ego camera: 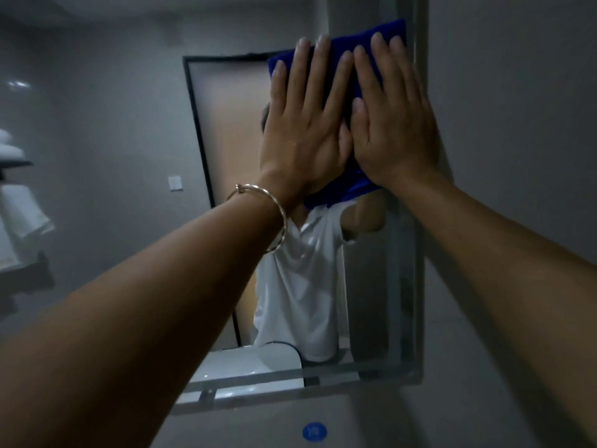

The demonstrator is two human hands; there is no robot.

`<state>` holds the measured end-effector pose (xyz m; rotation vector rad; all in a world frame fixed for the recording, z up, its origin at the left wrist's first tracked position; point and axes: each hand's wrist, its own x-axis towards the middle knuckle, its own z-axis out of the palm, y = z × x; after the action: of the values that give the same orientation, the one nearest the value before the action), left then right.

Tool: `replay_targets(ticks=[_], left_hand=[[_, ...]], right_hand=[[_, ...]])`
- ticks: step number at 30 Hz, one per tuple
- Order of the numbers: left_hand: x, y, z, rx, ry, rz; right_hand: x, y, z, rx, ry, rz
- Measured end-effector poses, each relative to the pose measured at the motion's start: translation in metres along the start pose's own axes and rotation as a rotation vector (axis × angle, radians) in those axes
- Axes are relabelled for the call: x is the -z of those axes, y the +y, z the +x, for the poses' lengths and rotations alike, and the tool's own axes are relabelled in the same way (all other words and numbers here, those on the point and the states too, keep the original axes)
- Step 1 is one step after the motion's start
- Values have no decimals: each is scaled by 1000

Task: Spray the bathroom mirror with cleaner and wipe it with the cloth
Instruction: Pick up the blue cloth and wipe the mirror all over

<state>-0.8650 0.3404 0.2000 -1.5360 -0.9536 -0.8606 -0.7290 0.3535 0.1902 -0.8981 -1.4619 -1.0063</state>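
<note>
A blue cloth (350, 69) lies flat against the bathroom mirror (135, 150), near the mirror's upper right edge. My left hand (307, 124), with a thin bangle on the wrist, presses on the cloth's left part with straight, spread fingers. My right hand (391, 118) presses beside it on the cloth's right part, fingers straight too. A corner of the cloth hangs out below both palms. No spray bottle is in view.
The mirror's frosted frame (415, 286) runs down the right side and along the bottom, against a grey wall (517, 124). The glass reflects a door, a person in a white shirt and a white basin. White towels (16, 202) sit at the left edge. A blue round sticker (314, 432) lies below the mirror.
</note>
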Motion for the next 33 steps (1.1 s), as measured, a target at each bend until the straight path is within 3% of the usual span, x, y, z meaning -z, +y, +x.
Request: replay_targets(ticks=[7,24,33], left_hand=[[-9,42,-46,-13,24,-76],[-19,88,-149,-129,-107,-126],[-22,101,-233,-368,-264,-112]], right_hand=[[2,12,-61,5,3,22],[-3,-3,-191,-96,-21,45],[1,-22,-287,-136,-99,29]])
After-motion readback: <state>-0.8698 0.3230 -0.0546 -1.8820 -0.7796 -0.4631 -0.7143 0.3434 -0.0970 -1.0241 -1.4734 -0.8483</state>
